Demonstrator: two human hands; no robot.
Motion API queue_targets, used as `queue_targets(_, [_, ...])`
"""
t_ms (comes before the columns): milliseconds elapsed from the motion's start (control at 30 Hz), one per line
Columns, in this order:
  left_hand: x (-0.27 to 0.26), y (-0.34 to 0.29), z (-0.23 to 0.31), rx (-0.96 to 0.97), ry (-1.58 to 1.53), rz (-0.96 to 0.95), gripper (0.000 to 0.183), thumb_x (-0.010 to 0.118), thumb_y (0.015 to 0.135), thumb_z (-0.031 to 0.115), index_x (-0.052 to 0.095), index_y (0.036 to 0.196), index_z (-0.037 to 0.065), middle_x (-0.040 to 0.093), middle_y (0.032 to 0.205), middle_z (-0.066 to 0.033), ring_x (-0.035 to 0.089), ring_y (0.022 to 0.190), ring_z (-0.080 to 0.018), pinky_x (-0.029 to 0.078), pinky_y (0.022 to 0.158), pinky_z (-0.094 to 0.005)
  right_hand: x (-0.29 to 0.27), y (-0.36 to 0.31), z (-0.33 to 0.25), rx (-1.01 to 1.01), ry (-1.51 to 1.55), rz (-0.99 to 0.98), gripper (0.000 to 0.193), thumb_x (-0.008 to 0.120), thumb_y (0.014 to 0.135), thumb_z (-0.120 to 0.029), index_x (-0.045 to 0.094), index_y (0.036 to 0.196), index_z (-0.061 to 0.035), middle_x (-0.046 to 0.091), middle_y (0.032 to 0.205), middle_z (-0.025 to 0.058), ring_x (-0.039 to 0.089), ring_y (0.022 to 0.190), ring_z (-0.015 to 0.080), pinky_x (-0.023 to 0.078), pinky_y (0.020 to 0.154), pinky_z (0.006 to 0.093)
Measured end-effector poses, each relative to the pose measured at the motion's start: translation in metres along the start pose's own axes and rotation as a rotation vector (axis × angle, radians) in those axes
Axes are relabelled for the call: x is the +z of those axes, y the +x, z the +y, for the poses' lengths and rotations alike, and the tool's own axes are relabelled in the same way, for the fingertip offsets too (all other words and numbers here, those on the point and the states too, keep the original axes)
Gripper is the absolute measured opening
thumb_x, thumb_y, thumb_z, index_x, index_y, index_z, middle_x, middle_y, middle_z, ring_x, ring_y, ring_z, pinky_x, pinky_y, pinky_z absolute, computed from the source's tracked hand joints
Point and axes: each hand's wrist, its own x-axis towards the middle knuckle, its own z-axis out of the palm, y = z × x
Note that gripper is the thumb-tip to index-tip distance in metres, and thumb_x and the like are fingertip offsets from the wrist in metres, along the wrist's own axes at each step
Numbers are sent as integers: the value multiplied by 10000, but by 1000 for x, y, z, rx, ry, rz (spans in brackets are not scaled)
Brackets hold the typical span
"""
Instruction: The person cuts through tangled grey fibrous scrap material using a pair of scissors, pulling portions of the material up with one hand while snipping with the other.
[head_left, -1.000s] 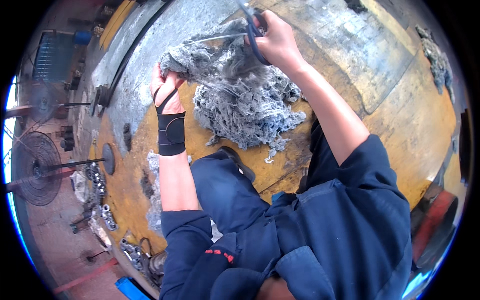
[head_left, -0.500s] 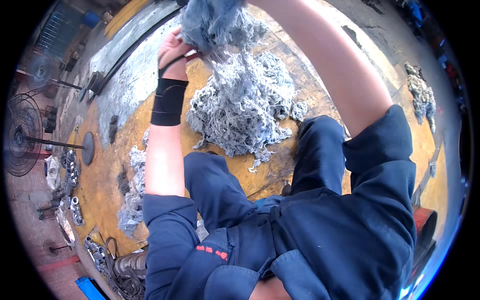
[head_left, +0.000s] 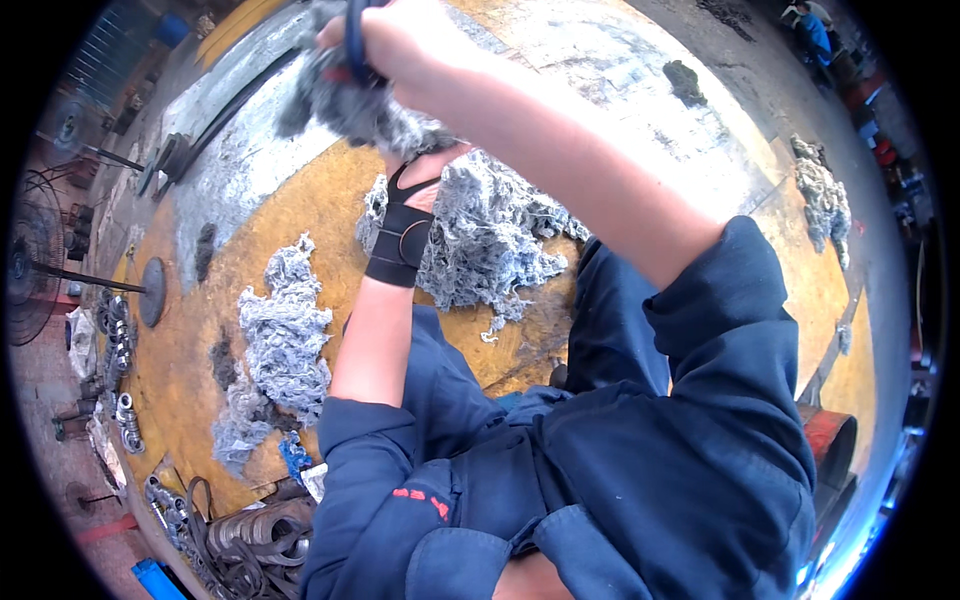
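Observation:
A loose clump of grey fluffy fibre [head_left: 375, 115] is lifted at the upper left, stretched toward the top edge. My right hand [head_left: 405, 45] reaches across and is closed on the clump's upper part. A dark blue loop [head_left: 354, 40] of unclear kind stands beside its fingers, with a bit of red near it. My left hand [head_left: 428, 172], in a black wrist wrap [head_left: 400, 240], is at the clump's lower end; its fingers are mostly hidden. Below and behind lies a large heap of the same grey fibre [head_left: 490, 240], in front of my knees.
A smaller fibre pile [head_left: 285, 330] lies to the left, another [head_left: 822, 195] at the far right. Fans [head_left: 30, 260] stand at the left edge. Metal rings and straps [head_left: 255, 535] sit at lower left; a red-rimmed drum [head_left: 830, 445] is at my right.
My right hand has swung left and the clump has moved left with it. My left hand has shifted right and down. The left fibre pile has come into fuller view.

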Motion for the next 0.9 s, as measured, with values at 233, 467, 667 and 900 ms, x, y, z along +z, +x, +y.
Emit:
queue_targets(233, [-69,14,-26,-282,-751,-59,703,625,798,343,329,1366,52,435,1349,-150,474,1184,-309,433,925,-487,-28,27,52,-304,-517,-121,254,714,702,-140,583,862,7,621,735,115,642,701,187,525,684,329])
queue_targets(467, [-83,-2,-54,-613,-1096,-144,462,473,932,332,454,1301,55,503,1313,-118,512,1160,-257,438,959,-428,-97,45,132,-178,-639,70,307,726,766,-224,613,912,21,641,768,110,626,698,164,496,665,320])
queue_targets(667, [-104,-10,-90,-389,-581,-122,418,460,952,245,411,1331,76,467,1339,-67,481,1176,-191,380,1025,-356,-34,74,155,-88,-351,132,307,759,694,-182,592,862,12,647,838,167,651,818,257,503,775,360])
queue_targets(900, [-92,-5,-75,-247,-732,-68,477,578,892,227,431,1326,94,487,1311,-74,459,1206,-250,358,1038,-388,-17,103,175,-91,-624,86,350,780,663,-247,636,837,21,663,860,209,657,848,326,512,786,364])
